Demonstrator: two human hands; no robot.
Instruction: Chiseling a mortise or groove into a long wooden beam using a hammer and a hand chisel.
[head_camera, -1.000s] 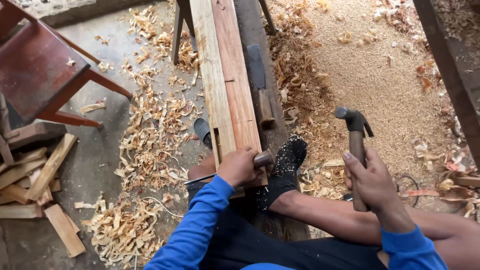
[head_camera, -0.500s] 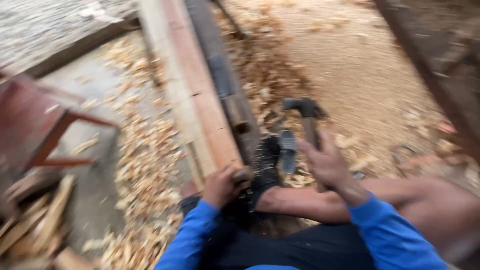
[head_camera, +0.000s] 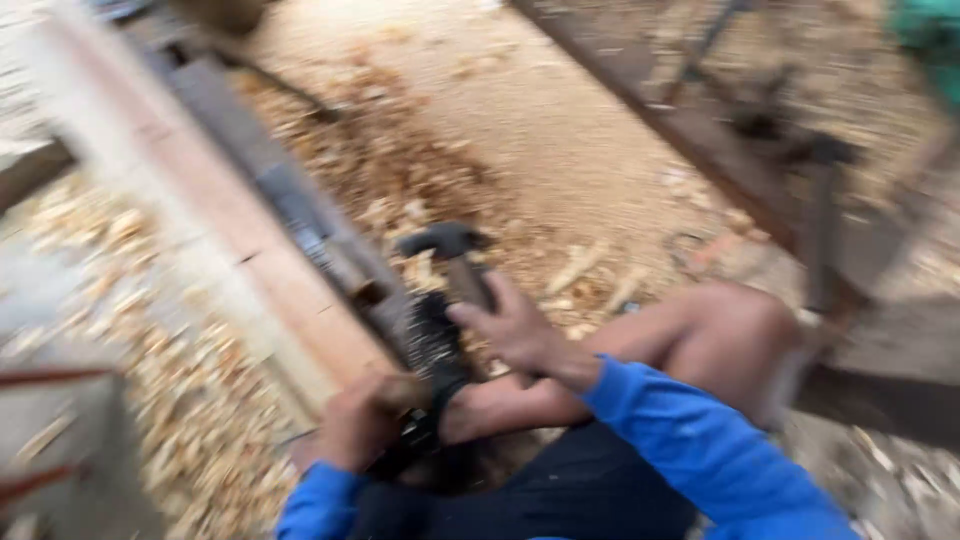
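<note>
Hammer (head_camera: 448, 250) in right hand (head_camera: 515, 328), left hand (head_camera: 362, 420) on plank (head_camera: 270, 270).

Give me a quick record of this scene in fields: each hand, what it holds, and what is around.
Right hand: grips the wooden handle of a dark-headed claw hammer, head raised.
Left hand: closed at the near end of the long pale wooden plank; what it holds is too blurred to tell.
Foot: black sandal pressed against the plank.
Ground: wood shavings, sawdust.
Image: motion-blurred.

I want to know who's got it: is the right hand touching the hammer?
Touching. In the head view, the right hand wraps its fingers around the handle of the hammer, with no gap, though the picture is blurred.
</note>
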